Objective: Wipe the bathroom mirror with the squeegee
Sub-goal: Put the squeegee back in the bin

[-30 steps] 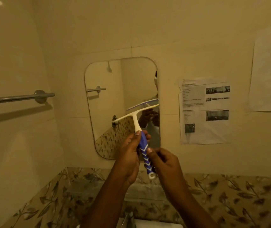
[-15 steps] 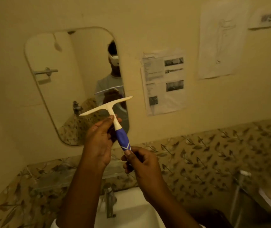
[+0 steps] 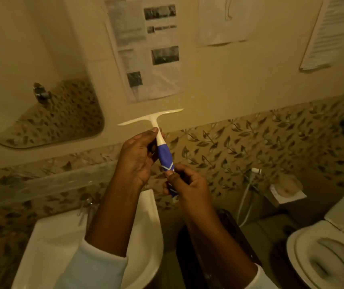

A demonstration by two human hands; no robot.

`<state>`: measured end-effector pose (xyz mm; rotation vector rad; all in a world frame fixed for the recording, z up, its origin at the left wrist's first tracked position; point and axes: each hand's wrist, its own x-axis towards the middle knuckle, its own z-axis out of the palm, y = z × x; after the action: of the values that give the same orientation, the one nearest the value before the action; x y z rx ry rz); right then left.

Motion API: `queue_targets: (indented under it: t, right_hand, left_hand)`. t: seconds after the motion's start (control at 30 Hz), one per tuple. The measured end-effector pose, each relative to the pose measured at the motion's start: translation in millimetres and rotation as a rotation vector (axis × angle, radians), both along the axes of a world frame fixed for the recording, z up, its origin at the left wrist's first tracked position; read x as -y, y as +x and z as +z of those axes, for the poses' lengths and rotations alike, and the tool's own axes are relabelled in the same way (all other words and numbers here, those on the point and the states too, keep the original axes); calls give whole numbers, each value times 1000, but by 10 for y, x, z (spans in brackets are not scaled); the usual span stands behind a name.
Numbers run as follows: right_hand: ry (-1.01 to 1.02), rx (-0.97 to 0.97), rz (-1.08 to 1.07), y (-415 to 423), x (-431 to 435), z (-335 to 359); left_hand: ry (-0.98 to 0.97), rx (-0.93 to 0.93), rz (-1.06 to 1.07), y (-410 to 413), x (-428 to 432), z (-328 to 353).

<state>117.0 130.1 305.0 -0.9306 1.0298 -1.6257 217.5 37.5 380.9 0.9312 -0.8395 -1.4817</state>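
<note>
1. Since half a second earlier the head view has swung down and to the right. The mirror has slid to the upper left, with only its lower right corner showing. The squeegee no longer fronts the glass. It is now in front of the bare wall and the leaf-patterned tile band, above the right rim of the sink. A toilet has come into sight at the lower right.
2. The squeegee is in the air, roughly upright with its blade bar on top, sloping up to the right. It is well apart from the mirror.
3. The left hand has its grip clamped on the white neck just under the bar, thumb tip pressed near the T-junction and fingers curled behind.
4. The right hand has its grip closed round the lower blue handle, thumb on top. The handle's end is hidden inside it.
5. The step in hand looks like settling the hold. To do it well, one hand should probably take the blue handle fully. Then the blade goes back to the mirror's top edge, the rubber edge lies flat on the glass, and it pulls down in even, overlapping strokes.
</note>
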Motion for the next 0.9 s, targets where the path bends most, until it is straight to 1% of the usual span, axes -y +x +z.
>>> queue_targets:
  t: [0.27,0.37,0.53,0.7,0.8,0.9]
  right_hand:
    - [248,32,-113,-1097,-197,-931]
    - [360,1,-146,-1382,-250,-1324]
    - [514,-84,-150,-1729,-275,-1992]
    - [614,-212,-101,-2019,-231,-2766]
    - [637,-410,-106,-2146,-159,-3347]
    - [709,-546,-88,-2229,-61,-3935]
  left_hand:
    - [211,59,-66,-1173,60,-1168]
    - [282,111,-124,-1505,85,-1639]
    - [447,154,-153,-1887,143,-2521]
    - [582,205,-134,-2092,202,-3491]
    - [657,230,-112,-2169,247,-4105]
    - [739,237,-97,-2294,300,-4644]
